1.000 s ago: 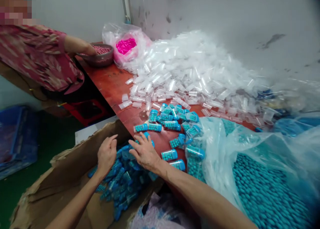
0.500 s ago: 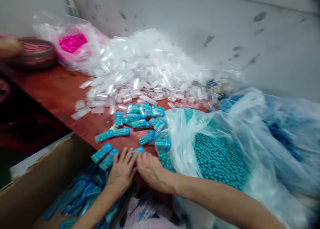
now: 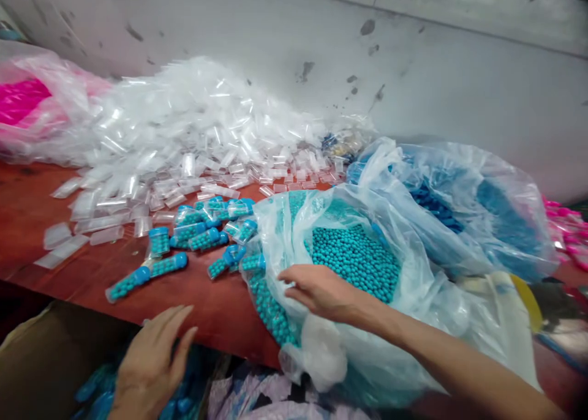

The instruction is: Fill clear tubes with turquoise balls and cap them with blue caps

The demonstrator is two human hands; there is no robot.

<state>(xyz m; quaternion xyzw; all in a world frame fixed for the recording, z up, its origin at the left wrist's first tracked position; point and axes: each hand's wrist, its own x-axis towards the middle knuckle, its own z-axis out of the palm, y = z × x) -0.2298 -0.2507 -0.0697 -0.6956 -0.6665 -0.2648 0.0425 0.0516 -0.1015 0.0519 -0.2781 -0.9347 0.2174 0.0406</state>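
My left hand (image 3: 154, 352) hovers at the table's front edge above the box, palm down, thumb apart from the fingers, nothing seen in it. Over the near rim of the clear bag of teal beads (image 3: 353, 255) is my right hand (image 3: 316, 288), its fingers bent; what they hold, if anything, is hidden. Small clear tubes filled with teal beads and closed by blue caps (image 3: 202, 239) lie in a loose group left of the bag. Two more filled tubes (image 3: 147, 276) lie end to end nearer the edge.
A large heap of clear tubes (image 3: 197, 120) spreads across the back of the red table (image 3: 220, 307). At the left is a bag of pink pieces (image 3: 22, 101); at the right, a bag of blue pieces (image 3: 436, 206). Below the edge, a cardboard box (image 3: 50, 352) holds filled tubes.
My hands have moved apart, the left to the table edge, the right to the bead bag. Filled tubes near the edge are gone from the table. The view has shifted right.
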